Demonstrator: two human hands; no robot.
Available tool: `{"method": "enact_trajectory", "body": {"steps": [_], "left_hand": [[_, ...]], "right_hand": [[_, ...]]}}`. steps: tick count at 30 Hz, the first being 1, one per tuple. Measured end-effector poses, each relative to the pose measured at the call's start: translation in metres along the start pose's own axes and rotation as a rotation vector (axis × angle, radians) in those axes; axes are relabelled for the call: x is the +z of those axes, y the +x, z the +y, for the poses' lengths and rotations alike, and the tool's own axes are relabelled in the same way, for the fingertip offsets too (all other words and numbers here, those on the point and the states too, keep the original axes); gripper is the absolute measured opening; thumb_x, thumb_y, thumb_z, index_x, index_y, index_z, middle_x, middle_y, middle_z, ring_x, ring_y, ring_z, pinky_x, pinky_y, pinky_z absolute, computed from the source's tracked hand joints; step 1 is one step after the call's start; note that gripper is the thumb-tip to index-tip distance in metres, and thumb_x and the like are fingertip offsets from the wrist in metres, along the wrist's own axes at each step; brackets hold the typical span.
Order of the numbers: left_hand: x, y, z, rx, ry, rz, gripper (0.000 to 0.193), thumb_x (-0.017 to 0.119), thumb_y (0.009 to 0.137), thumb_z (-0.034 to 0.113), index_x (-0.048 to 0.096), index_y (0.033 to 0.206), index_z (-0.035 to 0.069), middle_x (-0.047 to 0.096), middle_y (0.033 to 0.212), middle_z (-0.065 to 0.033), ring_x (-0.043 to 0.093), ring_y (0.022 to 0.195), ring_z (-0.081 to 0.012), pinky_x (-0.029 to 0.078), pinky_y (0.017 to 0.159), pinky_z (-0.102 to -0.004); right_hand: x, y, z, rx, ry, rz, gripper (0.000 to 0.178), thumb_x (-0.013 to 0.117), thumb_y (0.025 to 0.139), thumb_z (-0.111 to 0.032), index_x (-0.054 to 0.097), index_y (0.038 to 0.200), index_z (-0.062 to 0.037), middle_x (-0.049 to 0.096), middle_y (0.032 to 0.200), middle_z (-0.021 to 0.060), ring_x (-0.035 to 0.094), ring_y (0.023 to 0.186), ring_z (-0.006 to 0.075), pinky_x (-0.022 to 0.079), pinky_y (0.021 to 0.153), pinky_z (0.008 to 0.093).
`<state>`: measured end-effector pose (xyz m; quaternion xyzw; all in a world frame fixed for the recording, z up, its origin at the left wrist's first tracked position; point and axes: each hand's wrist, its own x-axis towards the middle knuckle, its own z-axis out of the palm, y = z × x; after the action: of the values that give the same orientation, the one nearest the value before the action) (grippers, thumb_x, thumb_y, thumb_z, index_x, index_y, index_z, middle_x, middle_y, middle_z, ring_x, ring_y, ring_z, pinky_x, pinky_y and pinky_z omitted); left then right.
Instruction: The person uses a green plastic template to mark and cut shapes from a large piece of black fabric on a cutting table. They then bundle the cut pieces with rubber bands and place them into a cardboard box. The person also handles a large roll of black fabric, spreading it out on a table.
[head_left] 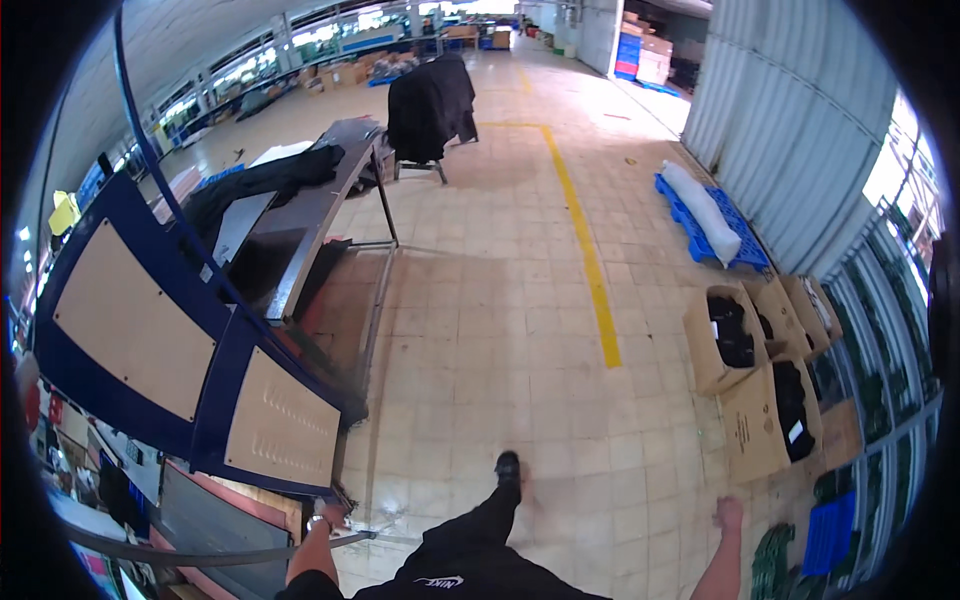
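My left hand [333,514] hangs at the lower left, beside the bottom corner of a machine with a dark blue frame and beige panels [280,415]. A watch or bracelet [317,521] circles that wrist. Whether the hand touches the machine or holds anything, I cannot tell; its fingers are too small and unclear. Well out to the lower right, my right hand [730,513] hangs over the tiled floor with fingers loosely curled and nothing visible in them. One black shoe [508,466] is stretched out ahead of me, below a black trouser leg.
Ahead on the left stands a metal-framed table [335,205] with black fabric; beyond it, black cloth covers a stand [430,108]. A yellow line [582,230] marks the floor. On the right are open cartons [755,425] of black items and a blue pallet [705,225] bearing a white roll.
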<state>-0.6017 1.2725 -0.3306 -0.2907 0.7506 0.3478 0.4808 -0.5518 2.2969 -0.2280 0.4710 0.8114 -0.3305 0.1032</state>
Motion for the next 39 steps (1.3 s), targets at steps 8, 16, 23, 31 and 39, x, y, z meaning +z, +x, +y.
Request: {"method": "enact_trajectory", "body": {"steps": [8, 16, 23, 31, 39], "left_hand": [[0.158, 0.073, 0.201, 0.03, -0.034, -0.289, 0.039, 0.061, 0.095, 0.028, 0.061, 0.132, 0.016, 0.065, 0.121, -0.0065, 0.072, 0.097, -0.0284, 0.057, 0.077, -0.0475], [0.042, 0.091, 0.579, 0.476, -0.117, 0.027, 0.036, 0.061, 0.096, 0.028, 0.065, 0.125, 0.007, 0.073, 0.104, -0.0136, 0.074, 0.082, -0.021, 0.055, 0.07, -0.0351], [-0.041, 0.167, 0.785, 0.317, -0.181, 0.177, 0.041, 0.061, 0.091, 0.015, 0.06, 0.131, 0.007, 0.073, 0.099, -0.0134, 0.073, 0.082, -0.0202, 0.055, 0.072, -0.0347], [-0.11, 0.235, 0.969, 0.394, -0.461, 0.259, 0.044, 0.061, 0.086, 0.01, 0.062, 0.13, 0.008, 0.075, 0.096, -0.0081, 0.07, 0.087, -0.0165, 0.054, 0.077, -0.0306], [-0.268, 0.36, 1.157, 0.457, -0.692, 0.097, 0.038, 0.056, 0.09, 0.009, 0.063, 0.127, 0.008, 0.074, 0.098, -0.0083, 0.071, 0.088, -0.0183, 0.055, 0.073, -0.0314]], "right_hand": [[0.138, 0.112, -0.181, -0.342, 0.373, -0.703, 0.035, 0.056, 0.095, -0.042, 0.062, 0.114, -0.0133, 0.065, 0.096, 0.0033, 0.064, 0.09, 0.0186, 0.053, 0.077, 0.0357], [0.231, 0.181, -0.359, -0.021, -0.211, -0.772, 0.03, 0.058, 0.092, -0.034, 0.068, 0.107, -0.0101, 0.068, 0.094, 0.0086, 0.066, 0.086, 0.0218, 0.053, 0.076, 0.0409], [0.228, 0.466, -0.537, -0.25, -0.539, -0.686, 0.025, 0.059, 0.091, -0.027, 0.072, 0.099, -0.0076, 0.071, 0.088, 0.0122, 0.067, 0.078, 0.024, 0.053, 0.07, 0.0454], [0.203, 0.576, -1.118, -1.06, 0.011, -0.318, 0.015, 0.063, 0.091, -0.012, 0.064, 0.102, -0.0022, 0.067, 0.077, 0.0117, 0.066, 0.067, 0.0193, 0.053, 0.066, 0.035], [0.303, 0.669, -1.211, -0.825, -0.52, -0.513, 0.018, 0.061, 0.094, -0.02, 0.07, 0.101, -0.0055, 0.07, 0.079, 0.014, 0.07, 0.069, 0.0231, 0.055, 0.065, 0.038]]}}
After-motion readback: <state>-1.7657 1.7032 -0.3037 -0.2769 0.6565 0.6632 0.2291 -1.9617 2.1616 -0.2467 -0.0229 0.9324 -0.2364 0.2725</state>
